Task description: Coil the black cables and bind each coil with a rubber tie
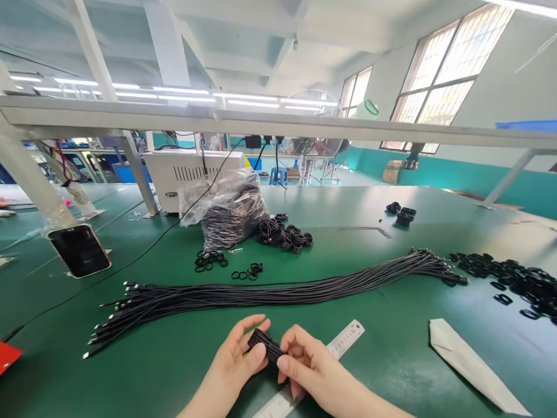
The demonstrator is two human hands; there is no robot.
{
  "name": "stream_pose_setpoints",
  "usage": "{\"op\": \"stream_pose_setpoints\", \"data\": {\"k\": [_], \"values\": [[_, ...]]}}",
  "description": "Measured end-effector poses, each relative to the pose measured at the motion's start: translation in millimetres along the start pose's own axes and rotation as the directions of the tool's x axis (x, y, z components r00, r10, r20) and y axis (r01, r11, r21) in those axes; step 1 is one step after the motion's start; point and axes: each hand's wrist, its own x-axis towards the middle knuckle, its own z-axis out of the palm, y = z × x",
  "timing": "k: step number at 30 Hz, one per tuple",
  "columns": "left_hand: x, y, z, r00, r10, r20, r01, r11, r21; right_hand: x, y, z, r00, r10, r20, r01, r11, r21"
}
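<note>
A small black coiled cable [266,345] is held between both hands above the front of the green table. My left hand [240,355] pinches its left end with thumb and fingers. At its right end, my right hand [307,363] grips it between thumb and fingertips. Beneath the hands a steel ruler [348,339] lies slantwise, partly covered by my right hand. Just beyond them stretches a long bundle of black cables [278,295], with metal plug ends at the left.
Behind the bundle lie black rings [211,261], coiled black cables [282,233] and a plastic bag of dark items [235,217]. Black bands [513,281] are heaped at right, near a folded pale sheet [474,363]. A phone [80,251] leans on a post at left. A shelf rail [278,125] crosses above.
</note>
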Motion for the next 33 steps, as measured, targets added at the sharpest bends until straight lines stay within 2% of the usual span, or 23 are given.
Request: {"op": "stream_pose_setpoints", "data": {"k": [3, 5, 6, 9, 12, 14, 16, 19, 23, 26, 30, 33], "values": [[9.1, 2.9, -8.8, 0.993, 0.016, -0.115, -0.018, 1.000, -0.011, 19.0, -9.7, -19.2, 0.982, -0.043, -0.183, 0.016, 0.989, -0.145], [14.7, 5.3, -15.4, 0.983, 0.016, -0.185, -0.018, 1.000, -0.011, 40.9, -20.0, -40.4, 0.940, -0.098, -0.328, -0.022, 0.939, -0.343], [17.1, 5.6, -18.2, 0.978, 0.022, -0.207, -0.023, 1.000, -0.001, 54.5, -26.1, -52.5, 0.909, -0.124, -0.398, -0.087, 0.878, -0.470], [22.9, 1.3, -23.0, 0.971, 0.059, -0.233, -0.049, 0.998, 0.047, 101.6, -46.5, -88.3, 0.846, -0.188, -0.498, -0.155, 0.808, -0.569], [27.7, -8.7, -22.7, 0.966, 0.090, -0.243, -0.076, 0.995, 0.067, 143.1, -63.5, -111.9, 0.803, -0.272, -0.530, -0.185, 0.732, -0.655], [30.5, -14.8, -22.0, 0.961, 0.108, -0.254, -0.093, 0.993, 0.069, 157.5, -67.2, -116.5, 0.797, -0.335, -0.503, -0.177, 0.666, -0.724], [32.7, -18.4, -22.2, 0.957, 0.117, -0.267, -0.102, 0.992, 0.068, 157.8, -62.4, -111.9, 0.805, -0.393, -0.445, -0.157, 0.583, -0.797], [34.0, -19.0, -23.8, 0.949, 0.118, -0.293, -0.108, 0.993, 0.049, 135.5, -43.4, -93.1, 0.839, -0.457, -0.295, -0.080, 0.432, -0.898], [31.8, -14.0, -24.9, 0.945, 0.111, -0.309, -0.100, 0.994, 0.050, 93.1, -19.8, -64.7, 0.880, -0.473, -0.031, 0.080, 0.214, -0.974], [29.4, -6.7, -26.1, 0.942, 0.123, -0.311, -0.110, 0.992, 0.060, 76.1, -14.5, -51.6, 0.867, -0.492, 0.077, 0.123, 0.062, -0.990], [29.5, 6.8, -36.1, 0.932, 0.176, -0.316, -0.149, 0.983, 0.108, 74.2, -13.7, -44.9, 0.823, -0.542, 0.173, 0.139, -0.102, -0.985], [32.4, 14.6, -49.9, 0.912, 0.294, -0.285, -0.207, 0.931, 0.300, 74.4, -9.8, -41.6, 0.776, -0.599, 0.200, 0.127, -0.161, -0.979]]}}
